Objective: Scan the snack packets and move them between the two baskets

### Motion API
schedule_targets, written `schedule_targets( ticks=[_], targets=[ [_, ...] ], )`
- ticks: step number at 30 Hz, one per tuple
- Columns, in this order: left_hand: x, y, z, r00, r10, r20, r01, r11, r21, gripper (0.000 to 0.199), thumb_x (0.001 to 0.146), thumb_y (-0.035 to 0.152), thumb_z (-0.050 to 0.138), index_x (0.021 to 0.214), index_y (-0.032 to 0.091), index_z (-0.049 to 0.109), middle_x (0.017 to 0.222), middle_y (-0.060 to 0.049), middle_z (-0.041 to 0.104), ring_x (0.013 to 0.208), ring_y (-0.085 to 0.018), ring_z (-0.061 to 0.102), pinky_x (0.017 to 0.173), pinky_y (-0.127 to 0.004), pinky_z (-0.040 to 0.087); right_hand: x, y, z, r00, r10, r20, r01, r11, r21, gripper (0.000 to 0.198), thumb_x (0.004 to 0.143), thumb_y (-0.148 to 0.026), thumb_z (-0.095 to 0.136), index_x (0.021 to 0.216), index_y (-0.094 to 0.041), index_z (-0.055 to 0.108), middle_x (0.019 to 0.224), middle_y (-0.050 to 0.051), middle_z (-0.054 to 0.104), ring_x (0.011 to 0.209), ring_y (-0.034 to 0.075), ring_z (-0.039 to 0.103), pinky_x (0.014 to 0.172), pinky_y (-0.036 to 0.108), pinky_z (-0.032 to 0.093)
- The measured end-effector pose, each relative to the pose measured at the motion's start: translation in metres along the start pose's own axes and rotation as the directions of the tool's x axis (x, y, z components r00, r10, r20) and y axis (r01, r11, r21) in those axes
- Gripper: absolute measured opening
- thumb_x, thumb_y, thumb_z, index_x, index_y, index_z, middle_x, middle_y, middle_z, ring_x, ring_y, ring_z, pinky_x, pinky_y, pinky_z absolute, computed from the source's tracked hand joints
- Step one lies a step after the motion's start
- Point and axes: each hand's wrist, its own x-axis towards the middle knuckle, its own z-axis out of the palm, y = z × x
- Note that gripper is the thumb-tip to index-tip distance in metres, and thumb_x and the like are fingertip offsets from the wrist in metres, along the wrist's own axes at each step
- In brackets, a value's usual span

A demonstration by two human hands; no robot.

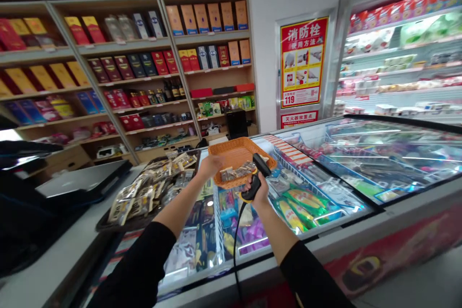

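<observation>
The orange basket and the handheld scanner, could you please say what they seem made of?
The orange basket looks like satin-finished wicker, or plastic imitating it, given its woven pattern. The handheld scanner is probably moulded plastic, dull black, judging by its smooth look.

The head camera looks forward and down from above and behind the right hand (261, 191) gripping a scanner (262, 165), fairly near; shelves (218, 69) well beyond that grip seem blurred.

Wall poster (303, 62): "消防栓使用方法", "119"; lower sign (299, 119): "灭火器…".
</observation>
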Motion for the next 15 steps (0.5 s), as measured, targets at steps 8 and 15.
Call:
schedule_targets(
  ticks=[8,15],
  targets=[
    [-0.077,-0.086,-0.07,0.935,-0.334,-0.122,0.353,0.834,0.425,0.034,0.083,0.042,0.054,0.094,0.014,0.07,0.1,-0.016,0.07,0.098,-0.029,0.064,0.081,-0.033,0.047,-0.033,0.038,0.02,0.957,0.201,0.21,-0.176,0.975,-0.135,0.035,0.067,-0.048,0.071,0.074,-0.02,0.05,0.049,-0.005,0.053,0.035,0.009,0.043,0.034,0.021,0.034],
    [-0.061,-0.092,-0.057,0.856,-0.498,-0.142,0.518,0.826,0.224,0.037,0.074,0.045,0.065,0.087,0.011,0.067,0.096,-0.023,0.069,0.098,-0.035,0.065,0.076,-0.035,0.049,-0.028,0.039,0.007,0.97,0.204,0.13,-0.182,0.97,-0.163,0.039,0.064,-0.05,0.073,0.08,-0.019,0.053,0.051,-0.005,0.055,0.034,0.01,0.045,0.032,0.022,0.036]
  ],
)
